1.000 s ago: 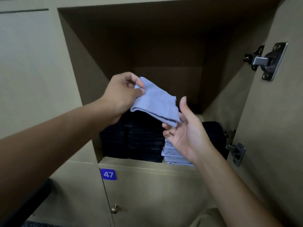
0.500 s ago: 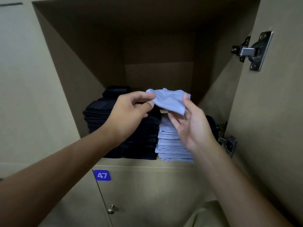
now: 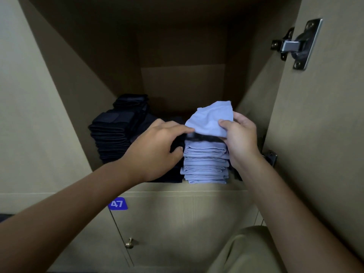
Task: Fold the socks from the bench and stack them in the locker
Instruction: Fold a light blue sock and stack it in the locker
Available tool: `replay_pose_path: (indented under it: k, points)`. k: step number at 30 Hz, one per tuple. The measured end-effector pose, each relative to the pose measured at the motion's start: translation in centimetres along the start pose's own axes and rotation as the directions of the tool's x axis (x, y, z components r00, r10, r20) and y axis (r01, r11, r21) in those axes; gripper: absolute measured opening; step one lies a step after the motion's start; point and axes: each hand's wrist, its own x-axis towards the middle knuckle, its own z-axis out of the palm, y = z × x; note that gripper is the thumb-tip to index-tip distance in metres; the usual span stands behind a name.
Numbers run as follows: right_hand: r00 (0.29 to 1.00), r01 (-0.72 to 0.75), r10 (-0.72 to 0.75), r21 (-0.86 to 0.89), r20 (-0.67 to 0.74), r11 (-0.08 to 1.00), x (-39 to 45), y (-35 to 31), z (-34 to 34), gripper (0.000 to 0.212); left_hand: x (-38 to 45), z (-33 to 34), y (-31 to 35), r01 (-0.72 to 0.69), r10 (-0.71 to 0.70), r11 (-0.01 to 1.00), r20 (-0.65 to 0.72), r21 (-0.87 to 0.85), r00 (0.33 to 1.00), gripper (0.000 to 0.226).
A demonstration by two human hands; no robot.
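A folded light blue sock (image 3: 210,120) hovers just above a stack of light blue folded socks (image 3: 205,164) at the front of the open locker (image 3: 183,83). My right hand (image 3: 241,138) pinches the sock's right edge between thumb and fingers. My left hand (image 3: 157,148) reaches in from the left, its fingertips touching the sock's left edge with the fingers mostly straight. Stacks of dark folded socks (image 3: 116,131) stand to the left of the blue stack, partly hidden behind my left hand.
The locker door (image 3: 325,115) stands open on the right, with metal hinges (image 3: 295,44) at the top and lower down (image 3: 270,157). Below is a shut locker with a blue "47" label (image 3: 117,203) and a brass knob (image 3: 130,243).
Both hands have carried the blue sock deeper into the locker and down onto the blue stack. My left hand has loosened from pinching to touching the sock's edge.
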Motion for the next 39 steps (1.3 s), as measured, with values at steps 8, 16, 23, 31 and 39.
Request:
replay_pose_path:
  k: [8, 16, 23, 31, 39]
  points:
    - [0.995, 0.039, -0.020, -0.196, 0.096, 0.980, -0.2, 0.1, -0.4, 0.032, -0.3, 1.7, 0.0, -0.041, 0.047, 0.996, -0.069, 0.084, 0.996, 0.053]
    - [0.988, 0.096, -0.058, -0.273, 0.143, 0.957, 0.4, 0.8, -0.5, 0.029, -0.8, 3.3, -0.3, -0.114, 0.149, 0.953, -0.107, 0.280, 0.983, 0.046]
    - [0.984, 0.165, -0.115, -0.465, 0.135, 0.870, 1.4, 1.9, -0.6, 0.019, -0.2, 4.0, -0.3, -0.111, 0.164, 0.896, -0.087, 0.430, 0.983, 0.040]
    - [0.967, 0.246, -0.213, -0.726, 0.139, 0.642, 2.2, 2.3, -0.5, 0.074, -0.9, 4.7, -0.3, -0.140, 0.146, 0.865, 0.027, 0.481, 0.989, 0.049]
    - [0.828, 0.558, -0.149, -0.769, 0.540, 0.311, 1.0, 0.6, 1.9, 0.043, -1.1, 4.5, -0.2, -0.150, 0.128, 0.868, 0.079, 0.473, 0.989, 0.053]
